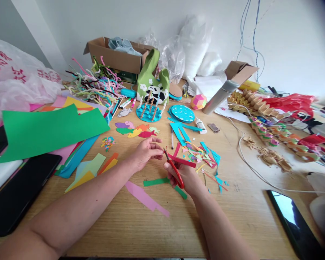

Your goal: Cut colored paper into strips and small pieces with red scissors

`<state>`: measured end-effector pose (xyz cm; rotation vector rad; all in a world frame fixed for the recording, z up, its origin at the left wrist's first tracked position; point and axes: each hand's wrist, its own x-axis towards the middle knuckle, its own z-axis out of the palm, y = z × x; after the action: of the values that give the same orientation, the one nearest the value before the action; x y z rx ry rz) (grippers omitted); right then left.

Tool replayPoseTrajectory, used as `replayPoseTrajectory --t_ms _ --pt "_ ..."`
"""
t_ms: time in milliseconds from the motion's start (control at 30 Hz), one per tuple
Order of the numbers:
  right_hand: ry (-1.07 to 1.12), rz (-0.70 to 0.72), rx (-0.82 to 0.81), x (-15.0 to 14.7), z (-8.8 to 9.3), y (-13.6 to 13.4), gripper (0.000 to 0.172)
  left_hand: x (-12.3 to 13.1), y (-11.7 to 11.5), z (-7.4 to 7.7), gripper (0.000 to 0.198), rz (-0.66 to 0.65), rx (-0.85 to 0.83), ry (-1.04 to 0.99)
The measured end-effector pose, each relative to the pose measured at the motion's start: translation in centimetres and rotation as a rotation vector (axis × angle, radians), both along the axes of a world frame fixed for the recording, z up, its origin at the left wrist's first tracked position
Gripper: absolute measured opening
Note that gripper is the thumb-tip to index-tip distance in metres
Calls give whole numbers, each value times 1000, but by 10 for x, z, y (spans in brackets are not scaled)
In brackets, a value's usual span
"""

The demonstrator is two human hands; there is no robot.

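My right hand (184, 177) is closed around the red-handled scissors (176, 171), whose blades point up and left. A red paper strip (182, 160) lies across the knuckles of that hand, its left end by the blades. My left hand (148, 151) is beside the scissor tips, thumb and fingers pinched together; what they hold, if anything, is hidden. Under and near the hands are green paper strips (155, 182) and a pink paper strip (147, 196). Paper scraps (203, 155) are scattered to the right. A small pile of confetti (107, 143) sits left, below several paper fish (135, 130).
Green paper (51, 131) tops a stack of coloured sheets at left, beside a black tablet-like device (24, 195). A panda bag (154, 81), blue discs (182, 113), a glue bottle (200, 125) and a flask (220, 96) stand farther back. A phone (289, 216) and white cable (246, 162) lie right.
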<state>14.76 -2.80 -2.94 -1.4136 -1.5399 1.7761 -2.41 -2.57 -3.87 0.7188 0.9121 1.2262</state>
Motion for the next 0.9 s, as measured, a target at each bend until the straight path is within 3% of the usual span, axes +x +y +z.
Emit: replayPoseTrajectory --t_ms 400,667,900 --pt "-36 -22 13 0 0 2 45 -1 0 -1 43 8 7 34" --pt "-48 -43 59 1 6 2 47 0 6 -11 34 89 122 529" --pt "-48 -50 48 0 7 2 48 -2 5 -26 28 105 179 751"
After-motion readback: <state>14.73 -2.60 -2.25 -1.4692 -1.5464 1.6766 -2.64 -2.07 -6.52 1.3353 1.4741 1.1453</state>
